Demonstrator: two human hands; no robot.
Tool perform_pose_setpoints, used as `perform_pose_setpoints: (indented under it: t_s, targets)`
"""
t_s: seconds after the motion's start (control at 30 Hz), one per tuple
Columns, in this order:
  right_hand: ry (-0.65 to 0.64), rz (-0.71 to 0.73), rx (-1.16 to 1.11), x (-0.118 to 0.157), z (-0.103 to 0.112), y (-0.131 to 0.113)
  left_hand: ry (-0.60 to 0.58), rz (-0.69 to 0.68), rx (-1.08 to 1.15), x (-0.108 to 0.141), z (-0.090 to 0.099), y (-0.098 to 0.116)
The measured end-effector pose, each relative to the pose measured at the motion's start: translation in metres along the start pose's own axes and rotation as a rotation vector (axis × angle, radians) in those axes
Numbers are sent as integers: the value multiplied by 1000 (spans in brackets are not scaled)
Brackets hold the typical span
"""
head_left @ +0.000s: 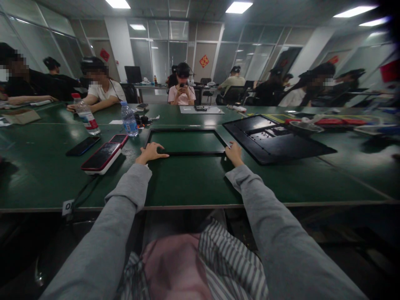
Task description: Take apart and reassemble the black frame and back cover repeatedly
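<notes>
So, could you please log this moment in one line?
black frame: on green table | left hand: near-left corner | right hand: near-right corner

shows as a thin-barred black rectangular frame, wider than deep, open in the middle, with the green of the bench seen through. lies low on the bench, long sides running left to right, set back from the near edge. partly covered by the left hand at the near left corner; gripped by the right hand at the near right.
</notes>
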State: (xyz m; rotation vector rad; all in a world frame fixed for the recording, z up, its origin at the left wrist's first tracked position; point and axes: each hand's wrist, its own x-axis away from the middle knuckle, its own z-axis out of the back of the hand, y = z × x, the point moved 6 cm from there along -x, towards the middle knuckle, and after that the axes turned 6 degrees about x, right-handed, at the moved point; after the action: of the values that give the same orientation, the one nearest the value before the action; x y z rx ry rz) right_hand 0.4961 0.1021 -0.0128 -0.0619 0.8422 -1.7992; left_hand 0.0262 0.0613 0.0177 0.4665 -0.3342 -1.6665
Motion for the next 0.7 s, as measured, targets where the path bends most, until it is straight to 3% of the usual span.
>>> perform_pose_setpoints:
  t_s: [0.23,0.37,0.6,0.7]
  targets:
    - [4,36,-117,-2,1,-6,109,22,-2,-4,3,-12]
    - [65,69,-64,-4,17,-8,156,76,2,-2,5,-15]
    - [235,-115,-5,-9,63,14,188,151,94,-4,6,-22]
    - [316,-261,51,-10,86,36,202,179,138,-6,7,-25]
